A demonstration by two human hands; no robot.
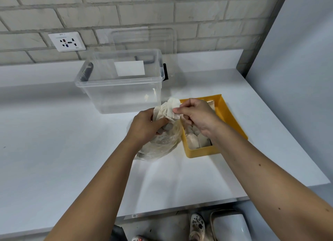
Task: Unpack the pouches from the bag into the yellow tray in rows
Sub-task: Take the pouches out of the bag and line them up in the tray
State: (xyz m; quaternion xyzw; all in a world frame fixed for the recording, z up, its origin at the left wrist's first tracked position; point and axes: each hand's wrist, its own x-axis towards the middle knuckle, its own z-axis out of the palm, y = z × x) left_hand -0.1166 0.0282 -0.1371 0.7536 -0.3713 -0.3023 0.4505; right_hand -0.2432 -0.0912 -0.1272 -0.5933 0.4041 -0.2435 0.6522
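Left hand (pixel 146 125) grips pouches (pixel 168 108) above the bag (pixel 158 143); right hand (pixel 195 115) pinches their top.

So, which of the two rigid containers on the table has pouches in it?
The yellow tray, right of the bag: pale pouches lie inside it. The clear box behind shows none.

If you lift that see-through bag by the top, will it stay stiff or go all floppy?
Probably floppy: the bag is thin, crinkled film slumped on the table. Likely light too, since the pouches the left hand and right hand hold look small and soft. Its shiny skin may slip.
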